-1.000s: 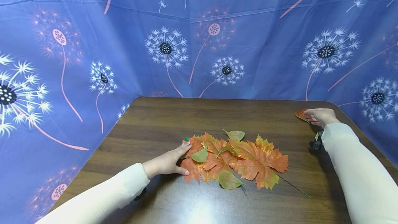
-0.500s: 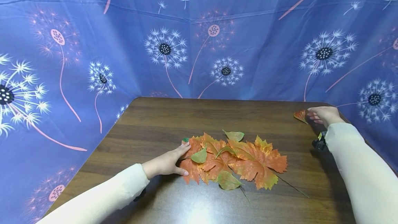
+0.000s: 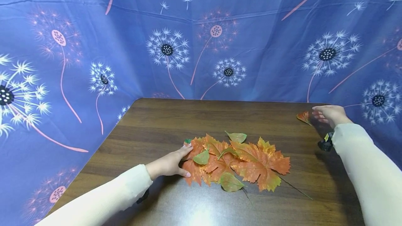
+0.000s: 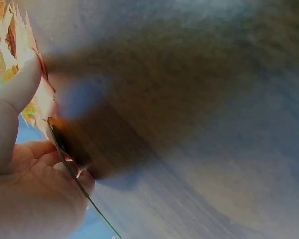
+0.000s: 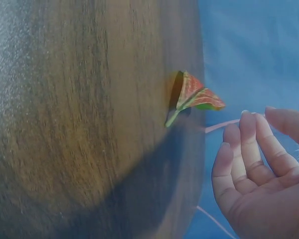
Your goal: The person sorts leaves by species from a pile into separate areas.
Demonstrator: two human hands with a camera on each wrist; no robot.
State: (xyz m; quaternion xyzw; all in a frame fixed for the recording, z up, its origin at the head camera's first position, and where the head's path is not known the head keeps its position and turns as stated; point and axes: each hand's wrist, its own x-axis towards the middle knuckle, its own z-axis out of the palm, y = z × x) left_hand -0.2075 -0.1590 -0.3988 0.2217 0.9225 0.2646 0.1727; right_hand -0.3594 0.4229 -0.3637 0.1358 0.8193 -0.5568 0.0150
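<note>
My left hand [image 3: 168,161] rests at the left end of a row of overlapping orange artificial maple leaves [image 3: 216,163], thumb and fingers apart and touching the leaf edges. A thin stem [image 4: 79,184] crosses below its palm in the left wrist view. Near the far right corner, my right hand [image 3: 331,115] holds nothing; its fingers are loosely bent. Just left of it, a small folded red-orange leaf [image 3: 303,117] with a green stem lies on the table, apart from the fingertips. The right wrist view shows the same folded leaf [image 5: 194,94] beside that hand [image 5: 269,179].
Small green leaves lie on and around the row, among them one behind it [image 3: 237,137] and one in front [image 3: 230,182]. A bit of green [image 3: 187,141] shows by the left fingertips. The brown wooden table [image 3: 188,114] has blue dandelion-print cloth [image 3: 267,44] behind it.
My right hand has let go of the small folded leaf and drawn back a little to the right, leaving it on the table. The left hand has stayed in place.
</note>
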